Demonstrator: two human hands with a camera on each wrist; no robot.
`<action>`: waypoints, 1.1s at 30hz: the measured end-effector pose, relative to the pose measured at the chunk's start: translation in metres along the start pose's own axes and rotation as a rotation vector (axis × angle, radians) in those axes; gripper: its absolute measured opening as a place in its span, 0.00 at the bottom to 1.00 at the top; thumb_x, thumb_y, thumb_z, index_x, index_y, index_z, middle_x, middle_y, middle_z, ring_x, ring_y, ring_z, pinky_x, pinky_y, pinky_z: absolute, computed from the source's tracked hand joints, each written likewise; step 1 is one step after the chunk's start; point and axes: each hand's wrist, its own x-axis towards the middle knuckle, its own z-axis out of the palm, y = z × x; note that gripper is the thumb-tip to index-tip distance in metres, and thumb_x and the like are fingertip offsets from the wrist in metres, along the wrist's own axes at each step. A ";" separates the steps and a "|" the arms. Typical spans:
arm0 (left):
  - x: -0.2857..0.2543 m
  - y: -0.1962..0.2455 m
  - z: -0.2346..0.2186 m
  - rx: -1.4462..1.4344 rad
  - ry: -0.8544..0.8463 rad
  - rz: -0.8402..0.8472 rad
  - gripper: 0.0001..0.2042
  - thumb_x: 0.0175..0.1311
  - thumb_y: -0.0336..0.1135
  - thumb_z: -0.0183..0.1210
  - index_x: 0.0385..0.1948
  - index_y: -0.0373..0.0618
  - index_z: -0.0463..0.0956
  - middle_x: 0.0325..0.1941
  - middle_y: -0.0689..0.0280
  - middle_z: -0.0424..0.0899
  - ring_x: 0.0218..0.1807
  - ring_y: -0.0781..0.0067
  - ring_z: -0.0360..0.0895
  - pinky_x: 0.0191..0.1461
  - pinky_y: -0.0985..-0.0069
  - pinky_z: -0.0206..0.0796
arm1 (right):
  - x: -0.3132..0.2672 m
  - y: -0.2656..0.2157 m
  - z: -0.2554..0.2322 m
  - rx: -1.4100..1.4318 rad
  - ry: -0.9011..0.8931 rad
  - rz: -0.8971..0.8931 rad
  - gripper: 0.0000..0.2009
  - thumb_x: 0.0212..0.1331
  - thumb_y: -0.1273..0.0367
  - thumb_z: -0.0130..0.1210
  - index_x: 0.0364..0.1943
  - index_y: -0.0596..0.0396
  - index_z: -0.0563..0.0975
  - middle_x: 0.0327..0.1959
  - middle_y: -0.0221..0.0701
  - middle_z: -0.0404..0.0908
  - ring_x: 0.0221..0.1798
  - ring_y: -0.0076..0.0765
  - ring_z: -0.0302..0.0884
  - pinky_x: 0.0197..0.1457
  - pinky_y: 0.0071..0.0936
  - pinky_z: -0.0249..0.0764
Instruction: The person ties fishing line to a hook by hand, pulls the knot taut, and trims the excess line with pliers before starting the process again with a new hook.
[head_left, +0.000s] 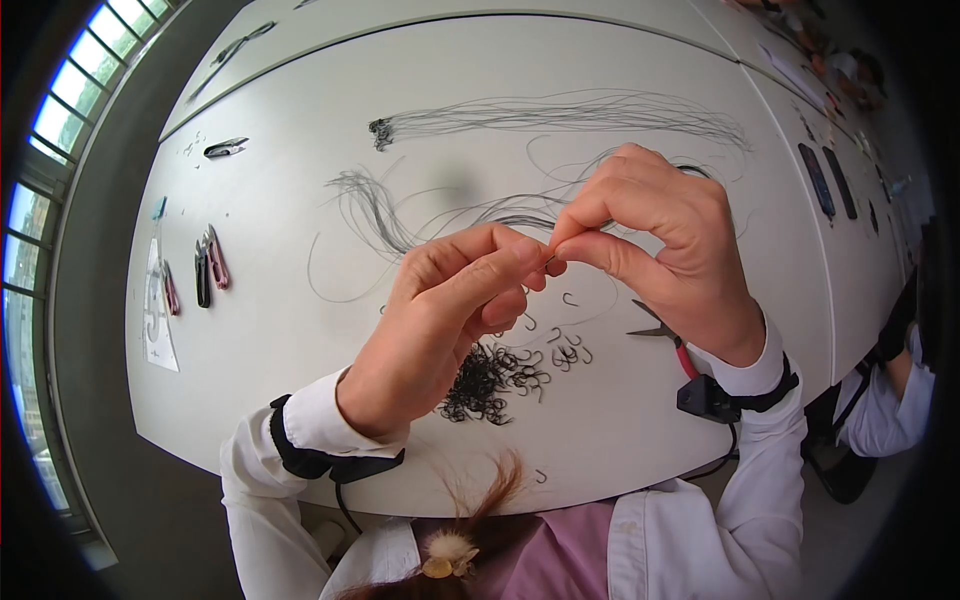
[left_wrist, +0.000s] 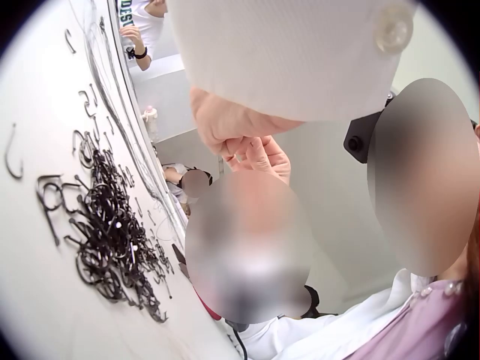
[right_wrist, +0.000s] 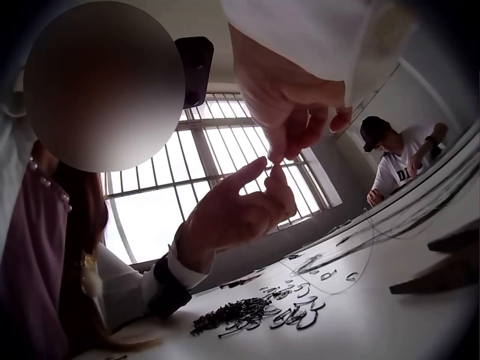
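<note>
Over the table, my left hand [head_left: 420,310] and my right hand [head_left: 665,210] meet at the fingertips. My left thumb and forefinger pinch a small dark fish hook [head_left: 550,261], mostly hidden by the fingers. At the same spot the thumb and forefinger of my right hand pinch thin fishing line, too fine to follow between the fingers. A loop of line [right_wrist: 373,244] hangs below the hands in the right wrist view. Beneath my left hand lies a pile of black fish hooks [head_left: 485,385], with several loose hooks [head_left: 568,352] beside it.
Two bundles of fishing line [head_left: 380,215] [head_left: 560,115] lie beyond the hands. Red-handled scissors [head_left: 684,360] sit near my right wrist. At left are thread snips [head_left: 203,275], pink snips [head_left: 217,262] and a clear triangle ruler [head_left: 157,325]. Another person [right_wrist: 405,154] sits across the table.
</note>
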 end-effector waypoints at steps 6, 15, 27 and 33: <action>0.001 -0.004 -0.004 0.093 0.027 0.028 0.05 0.62 0.33 0.57 0.29 0.43 0.76 0.27 0.71 0.76 0.23 0.89 0.61 0.28 0.89 0.55 | 0.000 -0.007 0.003 -0.074 0.066 -0.033 0.06 0.40 0.75 0.64 0.23 0.55 0.78 0.21 0.26 0.76 0.27 0.30 0.70 0.29 0.25 0.65; -0.002 0.000 -0.001 0.173 0.105 0.117 0.03 0.58 0.29 0.59 0.26 0.42 0.76 0.24 0.72 0.77 0.24 0.90 0.65 0.27 0.90 0.56 | 0.000 -0.006 -0.003 -0.123 0.065 -0.057 0.07 0.37 0.76 0.66 0.21 0.55 0.79 0.20 0.27 0.77 0.26 0.30 0.71 0.31 0.25 0.66; -0.001 -0.004 -0.002 0.188 0.132 0.197 0.02 0.57 0.27 0.58 0.26 0.42 0.76 0.25 0.72 0.77 0.24 0.90 0.64 0.27 0.91 0.56 | 0.002 -0.007 -0.005 -0.077 0.052 0.017 0.15 0.41 0.76 0.64 0.38 0.55 0.78 0.22 0.26 0.78 0.26 0.26 0.71 0.35 0.23 0.66; -0.003 0.002 -0.003 0.151 0.134 0.298 0.03 0.59 0.29 0.58 0.28 0.42 0.74 0.27 0.72 0.76 0.25 0.90 0.62 0.29 0.90 0.56 | 0.002 -0.013 -0.011 0.674 -0.423 0.750 0.19 0.62 0.69 0.49 0.57 0.58 0.66 0.29 0.30 0.79 0.32 0.22 0.75 0.31 0.20 0.71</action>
